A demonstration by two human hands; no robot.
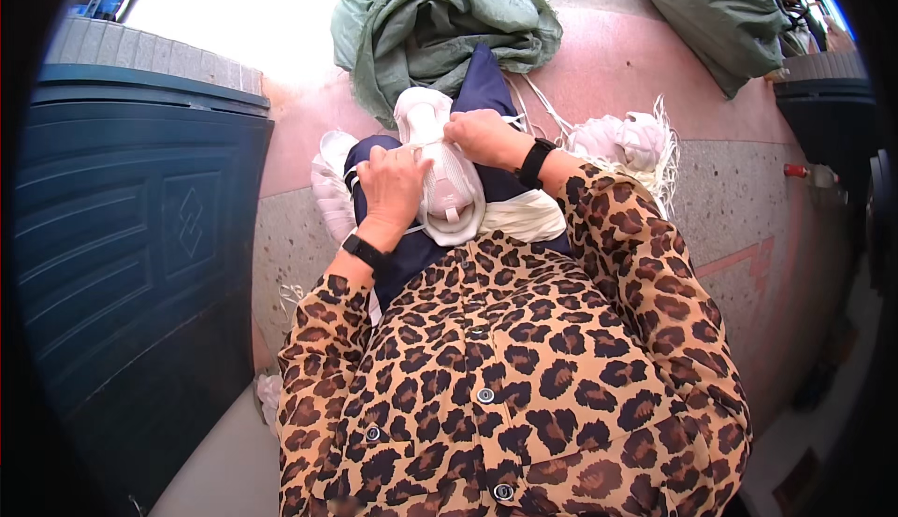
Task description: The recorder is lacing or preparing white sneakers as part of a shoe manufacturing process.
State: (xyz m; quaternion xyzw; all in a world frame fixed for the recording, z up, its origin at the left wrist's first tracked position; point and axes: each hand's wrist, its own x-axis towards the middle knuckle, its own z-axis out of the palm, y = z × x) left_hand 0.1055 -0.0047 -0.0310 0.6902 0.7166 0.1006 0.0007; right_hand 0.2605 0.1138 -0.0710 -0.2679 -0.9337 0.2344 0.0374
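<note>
A white and pale pink sneaker (454,185) lies across my lap, its toe pointing away and its heel opening against my shirt. My left hand (393,183) is closed at the shoe's left side, with thumb and fingers at the lacing area. Across from it, my right hand (485,137) pinches over the upper part of the shoe. A thin pale shoelace (432,145) runs between the two hands; the fingers partly cover it. A bunch of cream laces (528,216) lies on my lap to the right of the shoe.
Pale shoes (619,139) with loose laces sit on the floor at right; another pale stack (332,185) stands by my left leg. A crumpled green sack (440,26) lies ahead, and a full green sack (716,16) stands far right. A dark blue panelled door (140,208) borders the left.
</note>
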